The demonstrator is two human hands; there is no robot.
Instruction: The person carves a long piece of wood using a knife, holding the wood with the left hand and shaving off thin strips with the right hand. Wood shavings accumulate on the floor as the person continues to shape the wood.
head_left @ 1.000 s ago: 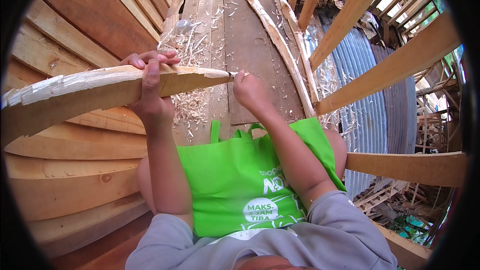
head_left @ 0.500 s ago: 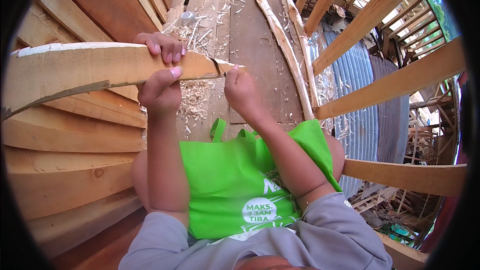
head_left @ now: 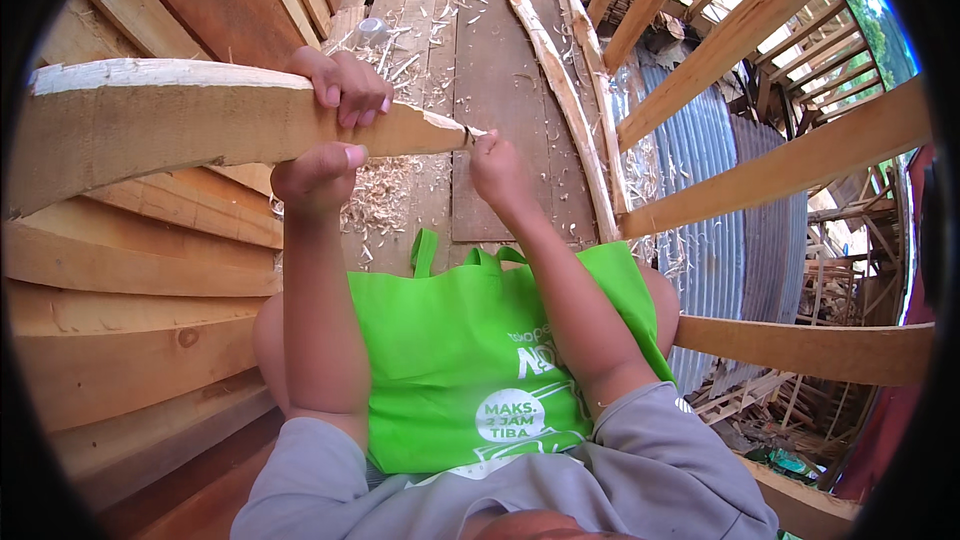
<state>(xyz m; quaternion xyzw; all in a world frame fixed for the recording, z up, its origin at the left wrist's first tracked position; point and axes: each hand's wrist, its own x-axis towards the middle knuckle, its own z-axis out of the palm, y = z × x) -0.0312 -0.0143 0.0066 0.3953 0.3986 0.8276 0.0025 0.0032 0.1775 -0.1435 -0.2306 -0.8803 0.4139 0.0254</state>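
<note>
A long curved wooden board (head_left: 200, 118) with a pale, roughly cut far edge spans from the left rim to a narrow tip. My left hand (head_left: 318, 178) is closed around it from beneath; its thumb lies at the near edge and its fingers curl over the far edge. By the tapered tip, my right hand (head_left: 499, 175) is closed in a fist. From it a thin dark blade (head_left: 469, 136), apparently a knife's, sticks out against the tip; its handle is hidden. A green cloth bag (head_left: 440, 340) covers my lap.
Wood shavings (head_left: 378, 202) litter the plank floor (head_left: 505, 120). A clear cup (head_left: 372, 32) stands among them. Two peeled poles (head_left: 555, 70) lie along the right, beside a slatted wooden railing (head_left: 770, 172) and corrugated metal sheets (head_left: 690, 150). Stacked boards (head_left: 150, 270) line the left.
My right hand and the blade have slid a little to the right, out to the board's tip. The board's tip and my left fingers have also shifted slightly right.
</note>
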